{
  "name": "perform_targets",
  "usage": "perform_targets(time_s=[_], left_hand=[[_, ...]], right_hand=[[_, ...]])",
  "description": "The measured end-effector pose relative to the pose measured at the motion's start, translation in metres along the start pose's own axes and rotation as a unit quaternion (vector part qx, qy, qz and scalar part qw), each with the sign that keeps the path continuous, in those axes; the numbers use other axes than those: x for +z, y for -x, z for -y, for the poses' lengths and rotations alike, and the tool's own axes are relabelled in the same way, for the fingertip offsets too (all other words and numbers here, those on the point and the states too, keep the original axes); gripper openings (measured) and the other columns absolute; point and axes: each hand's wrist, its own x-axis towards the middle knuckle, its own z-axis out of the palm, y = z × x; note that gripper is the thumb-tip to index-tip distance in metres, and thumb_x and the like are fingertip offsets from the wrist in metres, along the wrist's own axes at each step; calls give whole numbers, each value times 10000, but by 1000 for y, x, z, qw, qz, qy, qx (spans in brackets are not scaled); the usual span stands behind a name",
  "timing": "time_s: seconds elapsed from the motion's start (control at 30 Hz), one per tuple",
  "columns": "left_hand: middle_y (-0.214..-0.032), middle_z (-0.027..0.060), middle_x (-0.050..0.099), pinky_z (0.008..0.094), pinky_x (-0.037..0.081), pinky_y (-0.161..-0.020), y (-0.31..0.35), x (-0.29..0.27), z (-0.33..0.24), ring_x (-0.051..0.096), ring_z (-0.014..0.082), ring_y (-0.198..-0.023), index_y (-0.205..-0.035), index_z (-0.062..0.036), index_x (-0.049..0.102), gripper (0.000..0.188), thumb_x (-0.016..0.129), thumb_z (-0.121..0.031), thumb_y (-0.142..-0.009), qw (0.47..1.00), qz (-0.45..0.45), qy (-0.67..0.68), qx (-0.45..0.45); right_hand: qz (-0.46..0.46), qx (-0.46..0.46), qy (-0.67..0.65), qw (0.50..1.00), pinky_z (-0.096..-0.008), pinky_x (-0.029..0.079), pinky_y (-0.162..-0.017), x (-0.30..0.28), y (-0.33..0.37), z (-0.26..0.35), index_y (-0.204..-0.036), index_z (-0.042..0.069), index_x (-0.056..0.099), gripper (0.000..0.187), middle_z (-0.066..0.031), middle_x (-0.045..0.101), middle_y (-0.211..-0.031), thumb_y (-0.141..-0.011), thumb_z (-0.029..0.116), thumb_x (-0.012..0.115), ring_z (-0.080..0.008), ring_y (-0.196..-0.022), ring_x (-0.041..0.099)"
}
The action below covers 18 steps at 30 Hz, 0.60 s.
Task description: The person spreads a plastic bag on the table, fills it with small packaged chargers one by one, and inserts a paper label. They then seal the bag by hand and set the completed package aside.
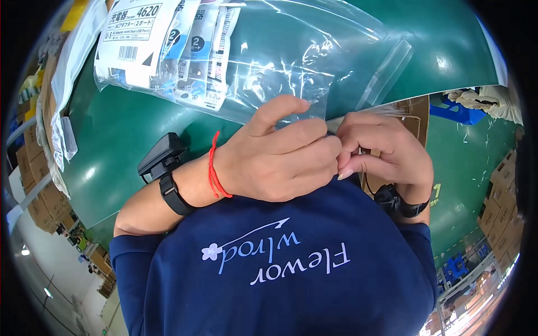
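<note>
My left hand [280,154] and my right hand [384,151] meet close to my chest, fingertips pinched together on the near edge of a large clear plastic bag [297,61]. The bag lies on a green table [123,140] and stretches away from my hands. Inside its far end sit several flat packets in white and blue [168,45]. My left wrist carries a red string and a black band with a small black device. A black band is on my right wrist too. What the fingertips pinch is mostly hidden between them.
A brown cardboard piece [417,115] lies under my right hand at the table's edge. Stacked cardboard boxes [39,185] stand at the left, more at the right [504,218]. A blue crate [457,112] and white cloth sit far right. White bags hang at the table's left edge.
</note>
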Motion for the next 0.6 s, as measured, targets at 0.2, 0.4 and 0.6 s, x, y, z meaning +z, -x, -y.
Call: perform_targets(time_s=[0.2,0.4,0.6], left_hand=[[-845,-12,559,390,408,-864,4,-6,-1,549,156,-824,-670,-135,582,102,680,-136,-694,1000,-13,15,-5],[-851,-22,585,391,410,-870,8,-12,-1,547,152,-814,-685,-148,587,129,715,-151,-704,1000,-7,2,-8],[-797,-45,564,400,373,-897,6,-15,0,506,153,-762,-767,-165,618,215,776,-264,-662,999,36,6,5]], right_hand=[[-164,-99,50,980,-249,425,-605,-11,2,-4,-850,38,553,107,-74,587,-862,-812,69,648,-160,-727,553],[-500,-316,-437,677,-243,485,-664,-135,95,-81,-1052,-106,498,253,-226,538,-1123,-986,119,403,-208,-833,548],[-865,28,28,501,-291,488,-649,-137,160,-247,-828,-76,634,299,-146,661,-852,-928,128,440,-229,-775,603]])
